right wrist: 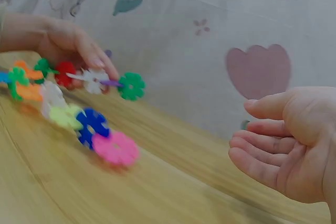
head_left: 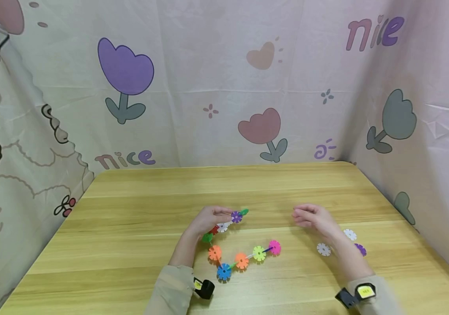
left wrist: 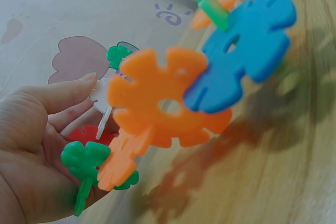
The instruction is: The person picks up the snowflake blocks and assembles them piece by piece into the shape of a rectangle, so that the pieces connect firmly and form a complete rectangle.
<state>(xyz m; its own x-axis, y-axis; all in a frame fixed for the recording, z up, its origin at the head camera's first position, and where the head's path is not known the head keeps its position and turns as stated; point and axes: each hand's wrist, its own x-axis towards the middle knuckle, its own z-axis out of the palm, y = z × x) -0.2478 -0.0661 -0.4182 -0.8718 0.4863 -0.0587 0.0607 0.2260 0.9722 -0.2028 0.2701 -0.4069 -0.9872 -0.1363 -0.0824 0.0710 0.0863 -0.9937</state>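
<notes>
A curved chain of interlocking plastic snowflake discs hangs from my left hand (head_left: 208, 221), whose thumb and fingers pinch it near a white disc (left wrist: 101, 95). Beyond the fingertips stick out a purple disc (head_left: 236, 217) and the green end disc (head_left: 244, 212). Red, green and orange discs follow below the palm, then a blue disc (head_left: 224, 271) at the bend. From there the chain runs right to a pink disc (head_left: 274, 247) at its other end. My right hand (right wrist: 294, 145) is apart from the chain, fingers loosely bent, holding nothing.
Near my right forearm, two loose white discs, one nearer (head_left: 324, 250) and one farther (head_left: 349, 234), lie on the wooden table (head_left: 138, 218). A purple disc (head_left: 360, 250) is partly behind that forearm. Printed cloth (head_left: 193, 65) hangs along the table's back and sides.
</notes>
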